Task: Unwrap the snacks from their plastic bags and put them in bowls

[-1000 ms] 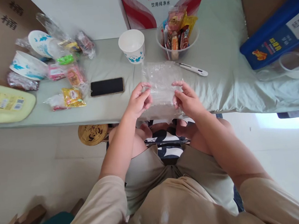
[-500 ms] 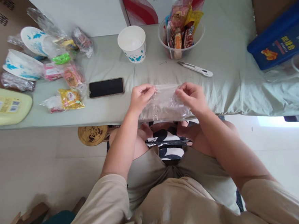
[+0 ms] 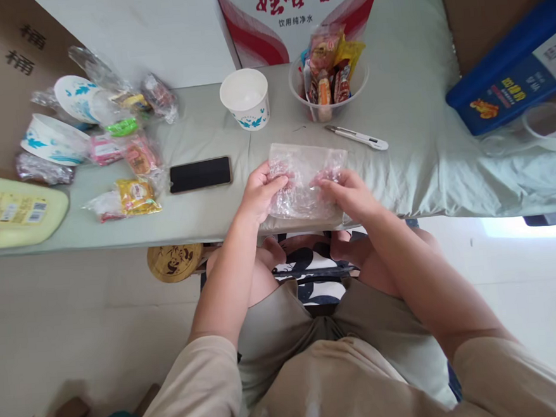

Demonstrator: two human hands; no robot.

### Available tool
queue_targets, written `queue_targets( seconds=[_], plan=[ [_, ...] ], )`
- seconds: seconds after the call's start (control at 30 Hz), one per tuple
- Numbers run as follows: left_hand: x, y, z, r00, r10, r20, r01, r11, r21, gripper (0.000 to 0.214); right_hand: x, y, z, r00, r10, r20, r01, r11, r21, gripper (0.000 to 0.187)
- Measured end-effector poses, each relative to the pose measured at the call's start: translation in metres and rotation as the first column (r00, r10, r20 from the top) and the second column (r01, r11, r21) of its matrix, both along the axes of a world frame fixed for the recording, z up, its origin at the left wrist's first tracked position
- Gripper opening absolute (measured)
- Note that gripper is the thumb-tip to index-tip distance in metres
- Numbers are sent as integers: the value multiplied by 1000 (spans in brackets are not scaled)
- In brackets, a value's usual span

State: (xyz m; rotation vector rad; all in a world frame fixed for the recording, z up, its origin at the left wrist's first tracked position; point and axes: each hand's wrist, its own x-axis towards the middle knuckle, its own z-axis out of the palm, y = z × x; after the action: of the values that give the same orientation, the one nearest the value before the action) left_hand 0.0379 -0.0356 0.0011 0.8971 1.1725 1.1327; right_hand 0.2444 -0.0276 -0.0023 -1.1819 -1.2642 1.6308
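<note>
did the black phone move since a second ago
No. The black phone lies at the same offset from the paper cup as before; only the camera view shifted.

Beige short sleeves (image 3: pixel 202 382), greenish-grey shorts (image 3: pixel 271 326)

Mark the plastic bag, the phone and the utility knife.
plastic bag (image 3: pixel 306 162), head view, upper middle of the film.
phone (image 3: pixel 200 174), head view, screen centre.
utility knife (image 3: pixel 356 137), head view, mid-body.

The crinkled clear bag (image 3: pixel 307 178) veils the fingertips of the left hand (image 3: pixel 259 192) and the right hand (image 3: pixel 348 196), and its contents cannot be told. The left edge cuts off the yellow jug (image 3: pixel 16 214), the top edge the red-and-white carton (image 3: pixel 293 10).
</note>
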Motion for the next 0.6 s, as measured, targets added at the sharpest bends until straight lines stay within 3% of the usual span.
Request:
queue_targets(
  seconds=[0.2, 0.3, 0.43, 0.53, 0.6],
  plan=[
    [-1, -2, 3, 994, -14, -108, 10, 999, -43, 21, -3, -3, 3, 996, -82, 21, 81, 995, 58, 44],
    [-4, -2, 5, 1000, 14, -26, -14, 1000, 2, 22, 0, -1, 8, 986, -137, -92, 145, 986, 80, 37],
    [-8, 1, 7, 999, 15, 42, -17, 998, 53, 13, 7, 1, 16, 985, -58, -164, 67, 997, 49, 33],
    [-10, 4, 6, 1000, 28, 1, -28, 995, 94, 18, 10, 3, 15, 992, -16, -123, 25, 997, 69, 45],
    [-10, 5, 3, 999, -5, -42, 10, 994, 110, 22, 11, 4, 10, 998, -38, -53, 43, 994, 102, 41]
  ],
)
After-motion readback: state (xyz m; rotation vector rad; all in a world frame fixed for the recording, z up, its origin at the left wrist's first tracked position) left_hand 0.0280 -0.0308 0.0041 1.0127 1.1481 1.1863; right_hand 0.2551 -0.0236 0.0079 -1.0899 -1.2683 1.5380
